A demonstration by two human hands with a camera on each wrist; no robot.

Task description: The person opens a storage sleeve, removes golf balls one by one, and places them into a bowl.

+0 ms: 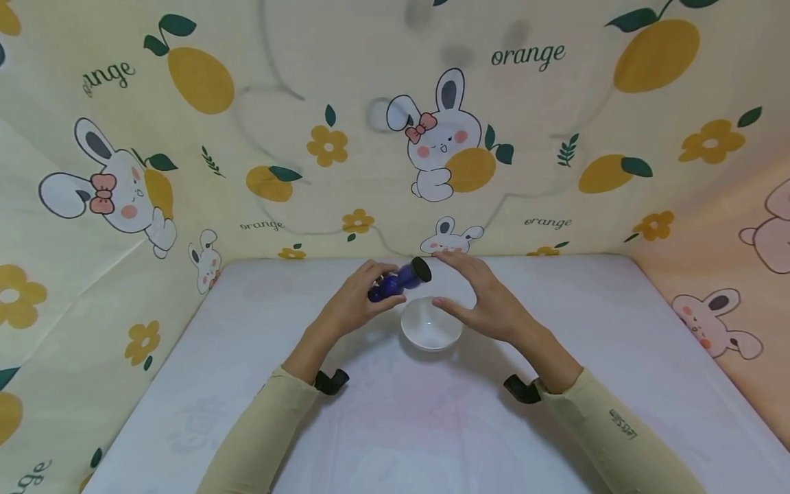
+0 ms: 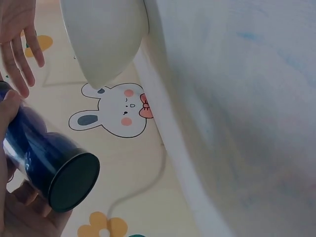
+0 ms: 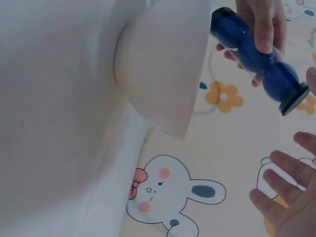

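My left hand (image 1: 358, 295) grips a tube of blue balls (image 1: 395, 280) round its middle, thumb on the near side. The balls show as three blue bulges in the right wrist view, with a dark flat cap (image 3: 295, 98) at the end. That tube leans over the left rim of a white bowl (image 1: 431, 335), its capped end pointing up to the right. Across the bowl, my right hand (image 1: 494, 305) holds nothing; its fingers (image 3: 289, 195) are spread and its thumb overlaps the bowl's rim in the head view. The bowl stands upright on the table.
A white cloth covers the table (image 1: 395, 425). Behind and at both sides hangs a yellow curtain (image 1: 370, 62) printed with rabbits and oranges. A black wrist mount (image 1: 331, 381) sticks out from the left sleeve, another mount (image 1: 522, 389) from the right.
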